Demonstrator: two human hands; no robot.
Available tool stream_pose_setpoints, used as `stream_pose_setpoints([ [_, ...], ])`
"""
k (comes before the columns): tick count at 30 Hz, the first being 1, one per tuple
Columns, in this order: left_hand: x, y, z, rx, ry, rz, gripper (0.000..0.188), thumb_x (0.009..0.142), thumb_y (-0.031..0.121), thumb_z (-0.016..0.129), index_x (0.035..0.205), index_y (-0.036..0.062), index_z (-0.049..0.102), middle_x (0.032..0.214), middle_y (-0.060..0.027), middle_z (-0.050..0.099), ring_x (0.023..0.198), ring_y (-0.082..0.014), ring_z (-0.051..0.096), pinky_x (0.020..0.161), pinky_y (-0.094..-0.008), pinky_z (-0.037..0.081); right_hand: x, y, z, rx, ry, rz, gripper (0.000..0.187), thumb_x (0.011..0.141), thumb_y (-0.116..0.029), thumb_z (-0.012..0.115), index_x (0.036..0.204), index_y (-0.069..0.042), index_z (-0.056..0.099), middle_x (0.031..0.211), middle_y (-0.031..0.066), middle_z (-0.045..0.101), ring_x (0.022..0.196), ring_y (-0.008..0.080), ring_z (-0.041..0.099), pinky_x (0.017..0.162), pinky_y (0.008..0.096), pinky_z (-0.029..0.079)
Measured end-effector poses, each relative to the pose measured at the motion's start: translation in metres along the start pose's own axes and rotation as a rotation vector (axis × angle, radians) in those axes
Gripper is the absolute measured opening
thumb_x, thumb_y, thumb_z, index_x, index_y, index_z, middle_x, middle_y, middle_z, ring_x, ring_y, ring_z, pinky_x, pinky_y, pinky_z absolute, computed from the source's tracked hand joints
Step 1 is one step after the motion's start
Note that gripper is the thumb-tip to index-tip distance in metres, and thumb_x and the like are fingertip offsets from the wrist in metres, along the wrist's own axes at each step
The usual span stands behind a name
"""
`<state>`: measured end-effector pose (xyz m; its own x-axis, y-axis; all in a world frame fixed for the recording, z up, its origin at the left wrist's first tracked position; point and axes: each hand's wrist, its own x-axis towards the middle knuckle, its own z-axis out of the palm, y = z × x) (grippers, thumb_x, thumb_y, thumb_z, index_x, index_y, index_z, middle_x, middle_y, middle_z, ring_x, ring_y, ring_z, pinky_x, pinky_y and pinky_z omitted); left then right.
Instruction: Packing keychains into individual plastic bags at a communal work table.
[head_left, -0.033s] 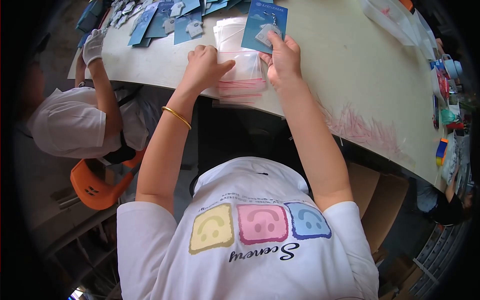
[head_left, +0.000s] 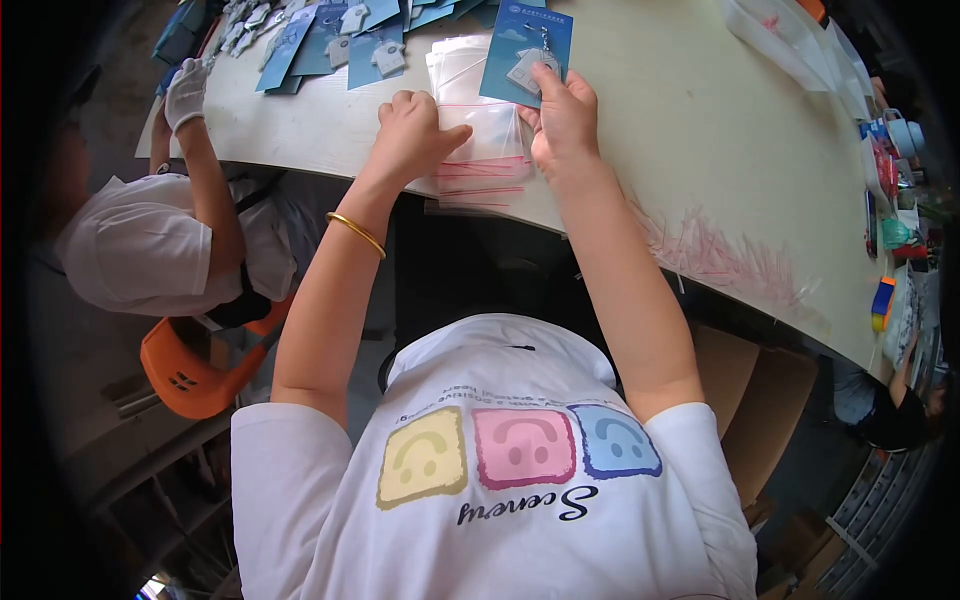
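My right hand (head_left: pixel 566 122) grips a blue backing card (head_left: pixel 500 72) that carries a white shirt-shaped keychain (head_left: pixel 530 70). Its thumb lies on the keychain, and the fingers are mostly behind the card. To its left, my left hand (head_left: pixel 412 132) rests by a stack of clear zip bags (head_left: pixel 490 128) with red seal strips. The thumb there is spread out over the bags and the fingers are bent, their tips partly hidden; nothing shows in that hand. The bags run down to the table's near edge, and the card is held above their right side.
More blue cards with keychains (head_left: pixel 388 58) lie at the far left beside a pile of loose keychains (head_left: pixel 250 25). Thin clear-and-red strips (head_left: pixel 725 250) cover the near right edge of the table (head_left: pixel 690 130). A co-worker's gloved hand (head_left: pixel 187 95) is at the left. A white plastic tray (head_left: pixel 775 45) stands far right.
My right hand and the card have shifted very slightly left. My left hand has barely moved to the right.
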<state>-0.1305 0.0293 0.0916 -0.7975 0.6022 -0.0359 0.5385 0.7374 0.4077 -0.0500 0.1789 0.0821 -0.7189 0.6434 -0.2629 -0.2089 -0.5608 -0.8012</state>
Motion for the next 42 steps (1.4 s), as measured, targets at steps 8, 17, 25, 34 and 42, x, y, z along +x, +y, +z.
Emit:
stream_pose_setpoints([
  [8, 0.012, -0.004, -0.013, -0.649, -0.15, -0.243, 0.04, 0.076, 0.023, 0.072, 0.102, -0.0037, 0.056, 0.087, -0.007, 0.057, 0.074, -0.0152, 0.055, 0.065, -0.0276, 0.046, -0.001, 0.005, -0.001, 0.086, 0.102, -0.021, 0.011, 0.085, -0.013, 0.058, 0.093, -0.007, 0.054, 0.092, 0.0058, 0.061, 0.084, 0.0163, 0.057, 0.077, 0.0358, 0.044],
  [17, 0.034, 0.002, -0.029, -0.903, -0.42, -0.566, 0.023, 0.072, 0.001, 0.071, 0.09, -0.005, 0.057, 0.084, -0.0083, 0.052, 0.073, -0.0166, 0.052, 0.072, -0.0281, 0.048, -0.004, 0.008, -0.006, 0.097, 0.123, -0.022, 0.01, 0.085, -0.014, 0.058, 0.09, -0.008, 0.053, 0.092, 0.0053, 0.059, 0.082, 0.0162, 0.055, 0.07, 0.0344, 0.044],
  [25, 0.029, 0.018, -0.023, -0.886, -0.433, -0.416, 0.029, 0.073, 0.011, 0.071, 0.094, -0.0017, 0.057, 0.082, -0.0064, 0.053, 0.071, -0.0156, 0.052, 0.068, -0.0283, 0.048, -0.003, 0.009, -0.017, 0.122, 0.138, 0.017, 0.013, 0.086, -0.015, 0.059, 0.095, -0.007, 0.053, 0.095, 0.0078, 0.06, 0.082, 0.0184, 0.058, 0.067, 0.0309, 0.047],
  [34, 0.048, 0.019, -0.093, -0.776, -0.277, 0.061, 0.025, 0.068, 0.007, 0.06, 0.092, -0.0011, 0.058, 0.081, -0.0072, 0.06, 0.07, -0.015, 0.059, 0.06, -0.0293, 0.048, -0.017, -0.042, -0.024, 0.327, 0.244, -0.127, 0.023, 0.085, -0.014, 0.06, 0.101, 0.0, 0.051, 0.099, 0.0099, 0.058, 0.089, 0.024, 0.06, 0.082, 0.0386, 0.052],
  [42, 0.056, 0.052, -0.063, 0.263, 0.116, 0.257, 0.031, 0.067, 0.008, 0.057, 0.098, 0.0013, 0.057, 0.092, -0.0208, 0.063, 0.091, -0.0348, 0.061, 0.072, -0.0414, 0.051, -0.02, -0.05, -0.039, 0.275, 0.176, -0.282, 0.01, 0.087, -0.017, 0.056, 0.092, -0.008, 0.054, 0.095, 0.0011, 0.059, 0.089, 0.0118, 0.055, 0.079, 0.0316, 0.043],
])
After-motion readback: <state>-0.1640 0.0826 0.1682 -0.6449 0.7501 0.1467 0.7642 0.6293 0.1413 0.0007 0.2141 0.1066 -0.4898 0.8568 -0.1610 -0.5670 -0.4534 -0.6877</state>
